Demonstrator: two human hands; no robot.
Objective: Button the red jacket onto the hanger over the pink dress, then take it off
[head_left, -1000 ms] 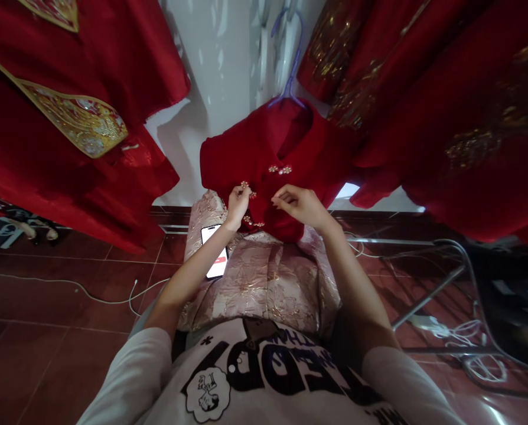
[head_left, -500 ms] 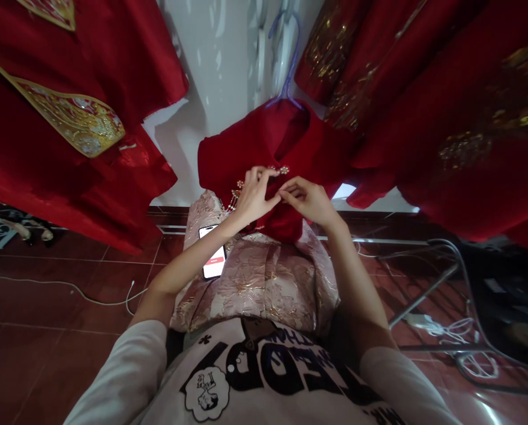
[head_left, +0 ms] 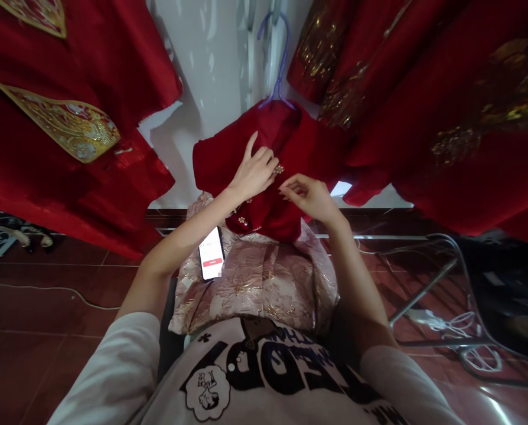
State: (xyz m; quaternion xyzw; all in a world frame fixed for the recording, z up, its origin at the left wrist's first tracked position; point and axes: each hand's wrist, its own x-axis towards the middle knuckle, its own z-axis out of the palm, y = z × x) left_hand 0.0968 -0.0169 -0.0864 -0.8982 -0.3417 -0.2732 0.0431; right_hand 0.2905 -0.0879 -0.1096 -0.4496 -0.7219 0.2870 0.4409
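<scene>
A red short-sleeved garment [head_left: 286, 215] hangs on a purple hanger [head_left: 276, 88], its lower part lying over my lap. My left hand [head_left: 257, 171] is on its front opening. One finger points up while the others curl against the cloth, their tips mostly hidden, beside a beaded flower ornament [head_left: 279, 169]. Just right of the opening, my right hand [head_left: 308, 198] has thumb and forefinger pinched together; anything between them is too small to make out. A second beaded ornament [head_left: 243, 221] shows lower on the garment, below my left wrist.
Pink brocade cloth [head_left: 264, 277] covers my lap, with a lit phone [head_left: 211, 254] on its left side. Red embroidered garments [head_left: 144, 77] hang left and right. A metal-framed black chair [head_left: 503, 283] and coiled white cables [head_left: 463, 324] are at right.
My left hand has turned and its fingers have curled, with one finger now raised. The lower ornament has come into view. My right hand stays pinched in nearly the same place.
</scene>
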